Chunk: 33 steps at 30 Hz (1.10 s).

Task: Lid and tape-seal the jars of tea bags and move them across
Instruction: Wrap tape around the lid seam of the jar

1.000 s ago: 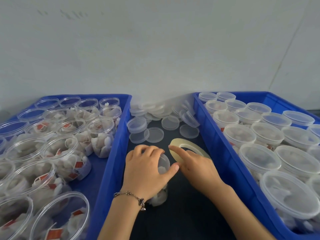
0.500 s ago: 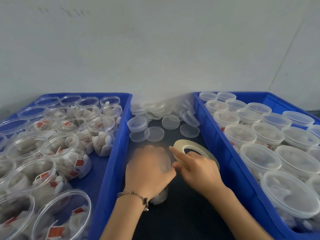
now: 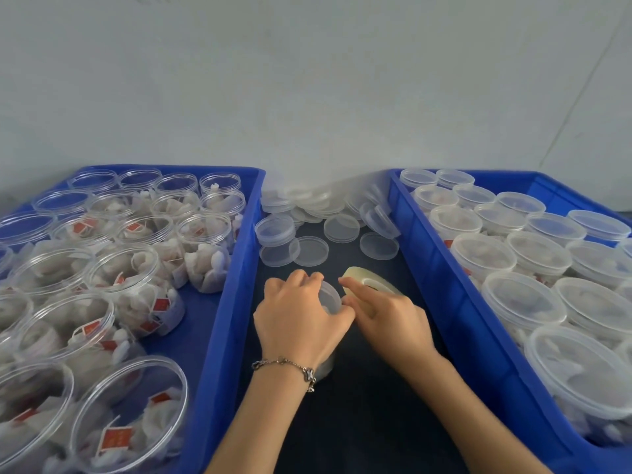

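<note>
table (image 3: 359, 422): dark, pale wall behind
left bin (image 3: 236, 268): unlidded jars, many left
right bin (image 3: 444, 285): lidded jars done
left hand (image 3: 301, 323): grips jar (image 3: 330, 297), table centre
right hand (image 3: 390, 313): holding tape roll (image 3: 369, 275)

Head view, forward-down, close over both hands (image 3: 345, 319)

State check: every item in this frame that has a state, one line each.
jar in hand: upright on the dark surface, lidded
left hand: grips the jar from above
right hand: holds the tape roll against the jar
tape roll: tilted, leaning by the jar
left-crate jars: open, filled with tea bags
right-crate jars: lidded
loose lids: piled between the crates
</note>
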### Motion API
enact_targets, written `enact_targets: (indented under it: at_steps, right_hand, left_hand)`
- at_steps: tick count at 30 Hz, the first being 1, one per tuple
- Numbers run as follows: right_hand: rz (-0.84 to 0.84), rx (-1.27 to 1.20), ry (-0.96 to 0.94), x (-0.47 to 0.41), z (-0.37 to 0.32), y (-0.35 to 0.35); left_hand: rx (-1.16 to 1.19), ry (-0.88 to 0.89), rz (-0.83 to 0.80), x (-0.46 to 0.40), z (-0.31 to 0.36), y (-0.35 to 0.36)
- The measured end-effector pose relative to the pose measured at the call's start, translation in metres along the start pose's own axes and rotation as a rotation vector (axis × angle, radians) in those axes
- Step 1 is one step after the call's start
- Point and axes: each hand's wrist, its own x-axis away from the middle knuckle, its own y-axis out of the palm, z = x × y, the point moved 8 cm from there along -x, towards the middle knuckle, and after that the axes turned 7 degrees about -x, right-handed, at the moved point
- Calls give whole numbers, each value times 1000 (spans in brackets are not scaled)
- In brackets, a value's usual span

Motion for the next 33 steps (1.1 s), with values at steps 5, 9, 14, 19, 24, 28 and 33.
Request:
enact_targets:
  at_steps: [5,9,14,19,24,28,33]
  right_hand:
    - [-21,6,34,-12,2,4]
    - [-84,-26,83,-24,1,11]
    - [-119,-73,131,-35,-3,17]
    - [-145,-109,177,-42,-2,24]
    - [-139,-143,185,-48,-4,29]
    - [-132,-147,178,-52,-5,33]
    - [-136,-131,161,-61,-7,40]
  left_hand:
    - [-18,-46,24,-5,-4,2]
    - [-16,-106,44,-11,-9,4]
    - [-19,-165,67,-16,-16,4]
    - [-20,-199,71,-20,-19,4]
    - [-22,-232,76,-22,-21,4]
    - [-5,-251,78,-22,-23,4]
    - [14,-287,116,-21,-28,-1]
